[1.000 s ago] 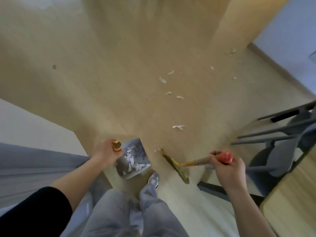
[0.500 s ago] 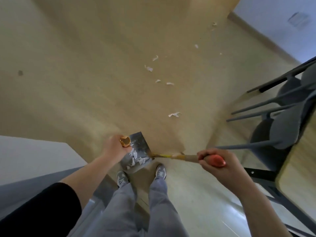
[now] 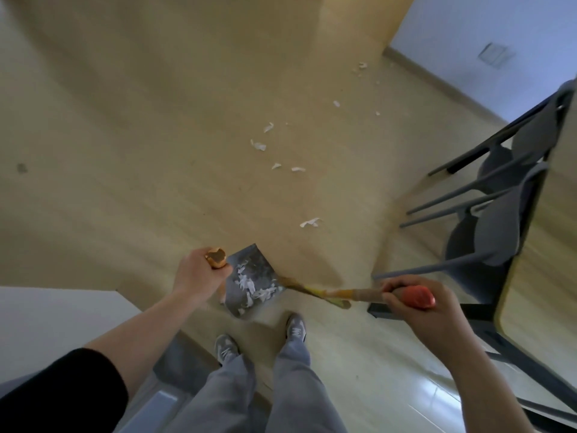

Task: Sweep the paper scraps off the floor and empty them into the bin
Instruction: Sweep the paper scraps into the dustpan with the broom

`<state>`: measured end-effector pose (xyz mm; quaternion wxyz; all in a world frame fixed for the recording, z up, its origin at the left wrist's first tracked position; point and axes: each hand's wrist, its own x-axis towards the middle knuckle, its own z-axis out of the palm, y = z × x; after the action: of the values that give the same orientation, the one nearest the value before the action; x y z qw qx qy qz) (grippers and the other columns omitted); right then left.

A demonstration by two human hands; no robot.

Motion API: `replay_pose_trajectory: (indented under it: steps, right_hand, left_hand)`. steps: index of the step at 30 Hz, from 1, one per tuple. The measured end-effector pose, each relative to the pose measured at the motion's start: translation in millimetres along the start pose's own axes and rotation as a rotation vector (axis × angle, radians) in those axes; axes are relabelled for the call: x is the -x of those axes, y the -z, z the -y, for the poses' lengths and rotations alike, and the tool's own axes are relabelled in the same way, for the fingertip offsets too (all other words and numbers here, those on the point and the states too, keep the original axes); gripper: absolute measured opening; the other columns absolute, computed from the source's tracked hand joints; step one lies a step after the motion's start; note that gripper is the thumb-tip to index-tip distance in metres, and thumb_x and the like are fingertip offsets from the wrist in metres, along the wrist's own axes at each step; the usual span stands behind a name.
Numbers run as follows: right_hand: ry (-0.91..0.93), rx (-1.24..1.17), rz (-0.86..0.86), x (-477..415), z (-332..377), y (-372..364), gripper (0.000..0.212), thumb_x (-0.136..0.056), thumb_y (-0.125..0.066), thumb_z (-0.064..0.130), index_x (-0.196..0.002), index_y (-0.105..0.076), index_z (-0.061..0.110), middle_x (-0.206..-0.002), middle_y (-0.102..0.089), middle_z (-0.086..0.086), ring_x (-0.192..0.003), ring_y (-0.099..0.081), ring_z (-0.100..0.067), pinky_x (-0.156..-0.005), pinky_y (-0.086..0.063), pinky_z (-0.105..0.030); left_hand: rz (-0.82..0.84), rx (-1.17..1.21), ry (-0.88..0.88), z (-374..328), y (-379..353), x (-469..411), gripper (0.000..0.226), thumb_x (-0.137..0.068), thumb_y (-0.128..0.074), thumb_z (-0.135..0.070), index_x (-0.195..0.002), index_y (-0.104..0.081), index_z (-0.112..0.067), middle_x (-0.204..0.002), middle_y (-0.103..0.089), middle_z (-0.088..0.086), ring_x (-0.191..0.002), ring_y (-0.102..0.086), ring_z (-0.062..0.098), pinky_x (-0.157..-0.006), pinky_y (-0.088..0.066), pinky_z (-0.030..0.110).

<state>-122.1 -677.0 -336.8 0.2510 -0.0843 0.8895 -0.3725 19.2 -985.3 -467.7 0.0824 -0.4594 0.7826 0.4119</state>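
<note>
My left hand (image 3: 196,273) grips the orange top of the dustpan handle (image 3: 216,257). The grey dustpan (image 3: 251,282) stands on the floor just ahead of my feet, with several white paper scraps inside. My right hand (image 3: 415,307) grips the broom handle (image 3: 359,294) near its red end cap. The yellow broom head (image 3: 309,290) lies against the dustpan's right edge. White paper scraps lie loose on the wooden floor: one piece (image 3: 310,222) close ahead, a small group (image 3: 274,151) farther off, and more (image 3: 360,68) near the far wall. No bin is in view.
Grey chairs (image 3: 499,214) stand at the right, tucked under a wooden table (image 3: 543,276). A white surface (image 3: 46,320) borders the left. A pale wall (image 3: 487,42) with a skirting board closes the far right. My two shoes (image 3: 262,335) stand behind the dustpan.
The broom head has swung left from the floor to the dustpan's right edge. My view has shifted, so the chairs and the wall show more. My left hand has kept its hold.
</note>
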Motion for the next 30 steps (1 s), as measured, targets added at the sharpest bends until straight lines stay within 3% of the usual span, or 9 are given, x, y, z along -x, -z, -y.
replay_pose_trajectory:
  steps: [3,5,11,13,17,21,26,30]
  right_hand:
    - [-0.048,-0.089,-0.113,-1,5,4,0.018,-0.08,-0.073,0.001,-0.077,-0.07,0.018,-0.077,-0.07,-0.005,-0.075,-0.067,-0.018,-0.062,-0.051,-0.02]
    - [-0.048,-0.103,-0.178,-3,6,7,0.019,-0.081,-0.072,0.002,-0.077,-0.068,0.02,-0.077,-0.069,-0.003,-0.071,-0.065,-0.013,-0.059,-0.047,-0.016]
    - [-0.152,-0.178,-0.328,-42,-2,25,0.017,-0.083,-0.072,0.006,-0.08,-0.067,0.022,-0.082,-0.068,-0.006,-0.081,-0.063,-0.025,-0.078,-0.053,-0.041]
    - [-0.194,-0.205,-0.372,-66,-2,29,0.013,-0.084,-0.071,0.006,-0.083,-0.068,0.018,-0.084,-0.067,-0.006,-0.079,-0.062,-0.023,-0.077,-0.053,-0.039]
    - [-0.236,-0.249,-0.423,-121,0,42,0.01,-0.086,-0.068,0.007,-0.096,-0.07,0.01,-0.079,-0.066,-0.004,-0.067,-0.058,-0.017,-0.059,-0.045,-0.026]
    - [-0.237,-0.282,-0.468,-160,3,54,0.009,-0.088,-0.067,0.006,-0.096,-0.069,0.01,-0.079,-0.066,-0.002,-0.069,-0.058,-0.016,-0.065,-0.051,-0.031]
    - [-0.23,-0.291,-0.528,-200,3,68,0.008,-0.088,-0.068,0.006,-0.095,-0.069,0.011,-0.081,-0.065,0.005,-0.072,-0.058,-0.007,-0.062,-0.041,-0.017]
    - [-0.247,-0.255,-0.487,-236,0,60,0.018,-0.087,-0.068,0.006,-0.079,-0.066,0.022,-0.079,-0.065,0.005,-0.076,-0.062,-0.013,-0.071,-0.051,-0.028]
  left_hand:
    - [-0.018,0.027,-0.02,-7,8,-8,0.022,-0.075,-0.071,-0.019,-0.06,-0.058,-0.01,-0.059,-0.06,0.006,-0.06,-0.056,0.023,-0.05,-0.035,0.03]
    - [-0.027,0.052,-0.034,-14,14,-15,0.029,-0.075,-0.073,-0.02,-0.056,-0.053,-0.014,-0.056,-0.055,0.004,-0.056,-0.051,0.021,-0.049,-0.033,0.03]
    - [-0.053,0.03,-0.06,-59,21,-52,0.026,-0.074,-0.075,-0.02,-0.058,-0.055,-0.017,-0.056,-0.055,0.0,-0.058,-0.051,0.022,-0.048,-0.034,0.029]
    - [-0.069,-0.006,-0.068,-78,21,-66,0.024,-0.072,-0.075,-0.021,-0.058,-0.056,-0.016,-0.057,-0.056,0.0,-0.061,-0.052,0.024,-0.05,-0.035,0.031]
    - [-0.061,-0.064,-0.091,-121,11,-103,0.019,-0.072,-0.074,-0.023,-0.064,-0.059,-0.014,-0.062,-0.06,0.004,-0.071,-0.059,0.03,-0.058,-0.037,0.031]
    - [-0.004,-0.112,-0.121,-154,-6,-135,0.017,-0.074,-0.074,-0.027,-0.07,-0.061,-0.017,-0.072,-0.068,0.009,-0.078,-0.064,0.032,-0.064,-0.04,0.029]
    - [0.082,-0.16,-0.104,-193,-27,-166,0.016,-0.077,-0.074,-0.027,-0.076,-0.063,-0.015,-0.076,-0.065,0.007,-0.078,-0.061,0.028,-0.065,-0.038,0.029]
    - [0.127,-0.197,-0.081,-208,-46,-194,0.016,-0.079,-0.072,-0.028,-0.082,-0.064,-0.015,-0.078,-0.064,0.006,-0.083,-0.063,0.029,-0.064,-0.038,0.029]
